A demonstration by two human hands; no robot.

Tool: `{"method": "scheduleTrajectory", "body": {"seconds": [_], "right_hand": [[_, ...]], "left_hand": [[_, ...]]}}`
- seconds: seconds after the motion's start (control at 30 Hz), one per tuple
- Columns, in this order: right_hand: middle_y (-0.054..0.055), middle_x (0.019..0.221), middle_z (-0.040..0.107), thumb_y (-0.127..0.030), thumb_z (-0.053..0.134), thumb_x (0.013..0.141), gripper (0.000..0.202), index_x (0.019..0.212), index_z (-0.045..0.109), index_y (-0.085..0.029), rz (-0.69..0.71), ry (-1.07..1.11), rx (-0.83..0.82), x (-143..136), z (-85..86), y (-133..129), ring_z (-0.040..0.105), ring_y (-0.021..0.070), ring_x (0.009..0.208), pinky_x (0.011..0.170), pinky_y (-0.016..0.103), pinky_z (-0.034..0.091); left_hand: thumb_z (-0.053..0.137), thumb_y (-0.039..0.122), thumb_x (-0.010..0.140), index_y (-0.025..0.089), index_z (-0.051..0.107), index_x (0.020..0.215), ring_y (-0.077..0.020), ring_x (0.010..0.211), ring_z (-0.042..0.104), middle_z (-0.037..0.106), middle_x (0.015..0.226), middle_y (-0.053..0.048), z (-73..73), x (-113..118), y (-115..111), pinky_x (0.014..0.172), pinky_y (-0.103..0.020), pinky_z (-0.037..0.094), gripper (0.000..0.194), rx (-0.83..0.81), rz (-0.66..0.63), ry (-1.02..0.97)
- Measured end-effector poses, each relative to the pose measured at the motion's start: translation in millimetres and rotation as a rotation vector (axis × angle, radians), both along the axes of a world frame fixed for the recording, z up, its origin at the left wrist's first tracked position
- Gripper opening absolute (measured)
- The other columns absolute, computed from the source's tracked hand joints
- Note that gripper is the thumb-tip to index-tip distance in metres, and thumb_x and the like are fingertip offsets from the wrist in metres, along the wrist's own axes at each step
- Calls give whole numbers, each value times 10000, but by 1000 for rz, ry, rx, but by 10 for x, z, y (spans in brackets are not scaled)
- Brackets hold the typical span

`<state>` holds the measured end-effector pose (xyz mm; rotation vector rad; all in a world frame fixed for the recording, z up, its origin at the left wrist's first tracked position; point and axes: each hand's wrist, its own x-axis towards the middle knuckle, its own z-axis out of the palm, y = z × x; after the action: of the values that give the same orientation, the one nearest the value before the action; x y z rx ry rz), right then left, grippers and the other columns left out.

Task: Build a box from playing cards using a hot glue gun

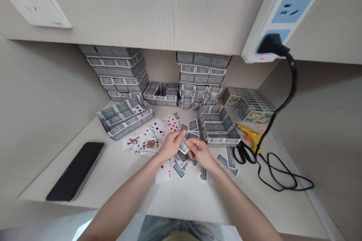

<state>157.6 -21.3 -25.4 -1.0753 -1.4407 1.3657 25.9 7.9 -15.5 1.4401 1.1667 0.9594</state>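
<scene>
Between my hands, near the middle of the desk, is a small patterned card piece (183, 146). My left hand (173, 144) pinches its left side, and my right hand (198, 152) grips its right side with fingers curled. Under and around them lie more card pieces with grey backs (178, 169). Face-up playing cards (149, 144) spread to the left of my hands, among them a joker and a king. An open box built of folded cards (219, 126) stands just right of my hands, and another card box (126, 117) stands at the left with cards inside.
A black phone (75, 171) lies at the left. On the right are black-handled scissors (243, 153), a yellow glue gun (251, 135) and its looping black cable (285, 180). Stacked card boxes (202, 79) stand at the back under a panel holding a power strip (283, 15).
</scene>
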Motion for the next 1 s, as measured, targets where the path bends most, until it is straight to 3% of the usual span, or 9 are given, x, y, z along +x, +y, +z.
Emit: {"method": "scheduleTrajectory", "body": {"seconds": [0.13, 0.3, 0.4, 0.5, 0.6, 0.67, 0.8, 0.9, 1.0], "right_hand": [[-61, 384, 417, -419, 466, 822, 398, 508, 432, -177, 45, 29, 24, 42, 68, -26, 329, 59, 367, 409, 191, 272], [-72, 392, 412, -444, 465, 815, 350, 588, 460, -177, -37, 52, -18, -8, 59, -35, 322, 57, 342, 378, 185, 260], [-77, 414, 415, -447, 453, 814, 292, 770, 533, -169, -127, 47, -33, -19, 6, -16, 350, 72, 350, 377, 189, 286], [-61, 447, 470, -402, 437, 822, 336, 1032, 530, -158, -253, -125, 29, 4, -49, -6, 432, 103, 390, 420, 209, 350], [-33, 490, 535, -342, 420, 826, 369, 1139, 512, -170, -335, -383, 121, 19, -87, -16, 497, 128, 437, 471, 227, 389], [-20, 514, 569, -315, 416, 823, 370, 1150, 524, -181, -349, -515, 166, 15, -95, -28, 526, 138, 461, 498, 233, 401], [-7, 525, 604, -304, 434, 813, 370, 1140, 554, -181, -410, -693, 224, 8, -67, -47, 534, 146, 446, 496, 237, 388], [2, 568, 639, -308, 427, 824, 342, 1106, 582, -192, -413, -703, 281, 14, -33, -58, 539, 142, 442, 481, 230, 383], [20, 738, 689, -283, 409, 841, 298, 1049, 608, -209, -313, -660, 382, 7, -30, -77, 589, 134, 534, 531, 218, 416]], "left_hand": [[469, 565, 734, 166, 379, 573, -63, 435, 343, 378, 482, 62, 58, 28, -48, 420, -189, 288, 439, -154, -52, -161], [493, 550, 730, 160, 405, 544, -58, 412, 333, 356, 456, 67, 33, 0, 13, 411, -185, 276, 441, -62, 19, -95], [390, 540, 796, 154, 507, 625, -82, 416, 396, 427, 465, 49, 32, -110, 106, 442, -206, 329, 438, 27, 105, -53], [354, 475, 836, 156, 580, 769, -114, 551, 507, 532, 565, 16, 46, -285, 217, 575, -229, 405, 396, 205, 267, 47], [398, 418, 829, 165, 608, 827, -137, 663, 559, 621, 689, -13, 28, -431, 298, 662, -248, 420, 328, 264, 362, 263], [406, 401, 828, 176, 624, 856, -151, 698, 579, 661, 777, -28, -6, -460, 307, 687, -266, 428, 315, 264, 322, 402], [379, 347, 852, 210, 646, 906, -173, 823, 595, 672, 932, -36, -54, -357, 223, 760, -295, 435, 305, 349, 103, 606], [377, 229, 851, 237, 620, 1023, -172, 950, 562, 652, 1030, -23, -47, -256, 153, 854, -315, 420, 298, 471, -89, 647], [387, 155, 833, 241, 597, 1082, -173, 1050, 507, 625, 1102, -20, -44, -230, 131, 927, -345, 392, 337, 594, -225, 687]]}}
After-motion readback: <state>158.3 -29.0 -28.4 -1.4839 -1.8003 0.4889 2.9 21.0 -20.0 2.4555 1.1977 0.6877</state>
